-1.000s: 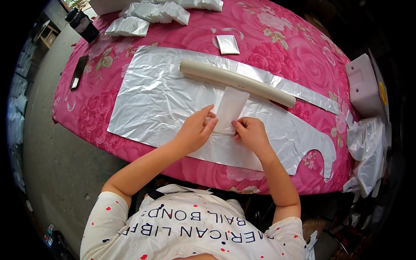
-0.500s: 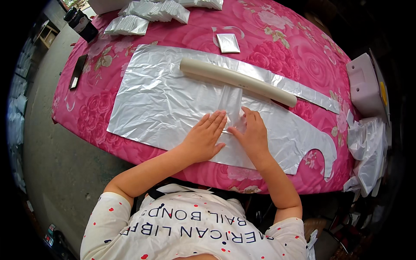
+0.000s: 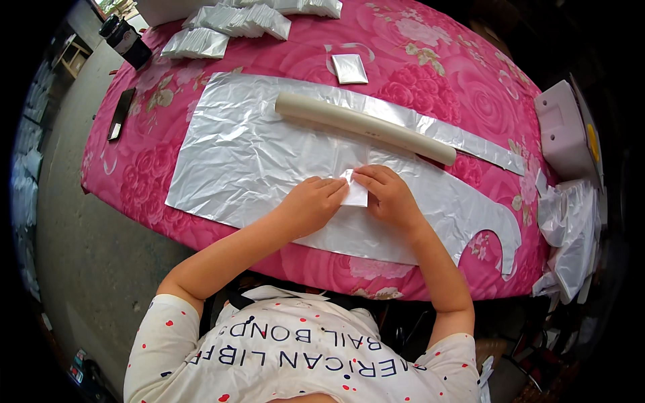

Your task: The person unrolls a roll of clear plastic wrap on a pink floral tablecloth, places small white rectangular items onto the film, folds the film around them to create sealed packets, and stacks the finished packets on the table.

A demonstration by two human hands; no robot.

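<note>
A small folded piece of whitish plastic film lies in front of me on a large silvery plastic sheet. My left hand pinches its left edge with the fingers together. On the right edge, my right hand holds it between thumb and fingers. Just beyond the hands, a long beige tube rests slantwise across the sheet. The sheet has a curved cut-out at its right end.
The table has a pink rose-patterned cloth. A flat folded packet lies behind the tube, with piles of similar packets at the far left. A dark jar, a black strip-shaped object, a pale box and loose plastic bags line the edges.
The film strip was longer and stretched toward the tube; now it is folded into a short piece. My hands have drawn in, fingers curling from flat to pinching its edges.
</note>
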